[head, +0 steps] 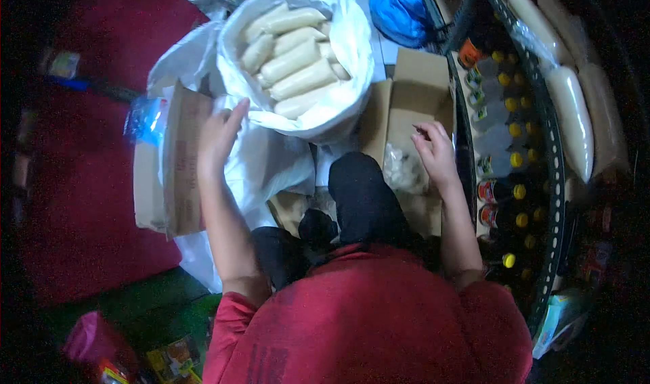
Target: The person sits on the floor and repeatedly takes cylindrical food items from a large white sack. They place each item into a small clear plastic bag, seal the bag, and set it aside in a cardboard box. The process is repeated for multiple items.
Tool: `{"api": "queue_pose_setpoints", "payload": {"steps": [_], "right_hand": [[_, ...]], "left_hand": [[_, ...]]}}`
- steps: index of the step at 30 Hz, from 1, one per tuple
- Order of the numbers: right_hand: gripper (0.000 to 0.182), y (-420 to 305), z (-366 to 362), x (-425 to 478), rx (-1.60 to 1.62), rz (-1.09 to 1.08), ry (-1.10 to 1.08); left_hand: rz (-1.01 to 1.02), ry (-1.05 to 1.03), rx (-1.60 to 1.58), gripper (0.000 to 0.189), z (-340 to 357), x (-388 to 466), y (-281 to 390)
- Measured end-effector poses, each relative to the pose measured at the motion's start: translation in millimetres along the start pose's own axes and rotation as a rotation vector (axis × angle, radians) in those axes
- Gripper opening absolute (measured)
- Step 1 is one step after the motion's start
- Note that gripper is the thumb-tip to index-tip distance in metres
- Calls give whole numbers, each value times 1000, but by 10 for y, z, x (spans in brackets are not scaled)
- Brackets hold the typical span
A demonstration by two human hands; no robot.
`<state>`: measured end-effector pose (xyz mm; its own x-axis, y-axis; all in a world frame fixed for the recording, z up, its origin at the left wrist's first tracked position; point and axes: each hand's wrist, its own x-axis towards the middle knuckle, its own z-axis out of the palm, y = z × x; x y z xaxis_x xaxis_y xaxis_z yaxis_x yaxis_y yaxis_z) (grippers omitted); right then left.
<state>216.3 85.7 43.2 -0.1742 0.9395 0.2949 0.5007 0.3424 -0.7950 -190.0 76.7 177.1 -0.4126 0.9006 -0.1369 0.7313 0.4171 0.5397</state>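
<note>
My left hand [221, 135] is raised over the flap of a cardboard box [183, 166], near the near-left rim of a white woven sack [355, 100]. Whether its fingers touch the flap or the sack cannot be told. Several plastic bags filled with a pale granular or powdery content [297, 61] fill that sack. My right hand [434, 148] hovers, fingers loosely bent and apart, above an open cardboard box [419, 84]; nothing shows in its grasp. Inside this box lies a clear plastic bag of pale lumps [403, 168].
A shelf rack [551, 181] with yellow-capped bottles [515, 159] borders the right side, long filled bags [571, 120] beyond it. A blue plastic bag [398, 11] lies at the back. White sacking [274, 166] bulges between the boxes; a red floor covering [91, 181] spreads left.
</note>
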Motion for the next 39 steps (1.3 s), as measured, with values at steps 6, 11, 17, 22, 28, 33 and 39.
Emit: {"api": "queue_pose_setpoints", "payload": {"steps": [6,11,17,22,28,33,39], "right_hand": [[24,816,263,-424,61,233,-76],[22,1162,264,-550,99,345,-69],[19,2054,887,-609,-208,376,-241],[27,2441,1622,-557,-268,528,-346],[34,3559,2252,-720,-453,520,-320],[28,2928,2081,-526,-513,521,-408],[15,2588,1503,-532,-347,427,-147]], "left_hand": [[-39,-36,-1217,17,346,70,73],[7,-95,-1731,9,311,471,29],[245,-281,-1640,25,350,397,134],[244,-174,-1271,30,171,-363,-538],[-205,-30,-1061,24,446,-887,-1061],[-393,48,-1051,24,871,-1419,-1147],[-334,-279,-1004,15,1195,-1267,-828]]}}
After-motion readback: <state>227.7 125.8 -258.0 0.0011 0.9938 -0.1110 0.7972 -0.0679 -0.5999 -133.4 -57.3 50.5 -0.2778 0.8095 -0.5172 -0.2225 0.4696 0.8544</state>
